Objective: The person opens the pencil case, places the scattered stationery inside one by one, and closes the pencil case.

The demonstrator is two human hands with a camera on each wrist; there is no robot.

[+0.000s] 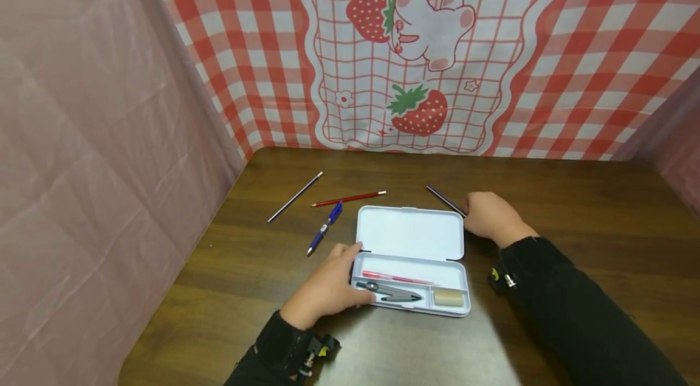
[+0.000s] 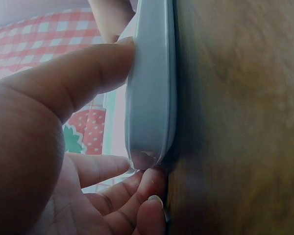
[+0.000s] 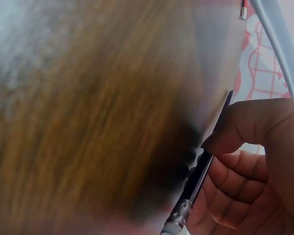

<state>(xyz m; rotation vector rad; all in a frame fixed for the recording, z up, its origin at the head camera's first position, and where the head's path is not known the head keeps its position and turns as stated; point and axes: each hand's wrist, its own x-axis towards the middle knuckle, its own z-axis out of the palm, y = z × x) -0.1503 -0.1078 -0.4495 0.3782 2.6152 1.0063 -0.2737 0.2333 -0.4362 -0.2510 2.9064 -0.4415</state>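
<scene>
My left hand (image 1: 333,282) grips the left end of a white pencil case (image 1: 410,312), thumb at its front edge and fingers about its left side. The case lies with its lid (image 1: 410,233) folded back. Inside are a red pen (image 1: 396,277), a grey compass (image 1: 391,292) and a tan eraser (image 1: 448,297) in a small compartment. Beyond the lid's right corner, my right hand (image 1: 492,216) pinches a dark pencil (image 1: 444,199) between thumb and fingers. The right wrist view shows the pencil's metal ferrule (image 3: 180,213) and pale eraser tip at its near end.
Left of the lid lie a blue pen (image 1: 325,228), a red pencil (image 1: 349,199) and a dark striped pencil (image 1: 295,197) on the wooden table (image 1: 229,289). A checked strawberry cloth (image 1: 273,58) hangs behind the table, with a pink curtain (image 1: 98,161) at the left.
</scene>
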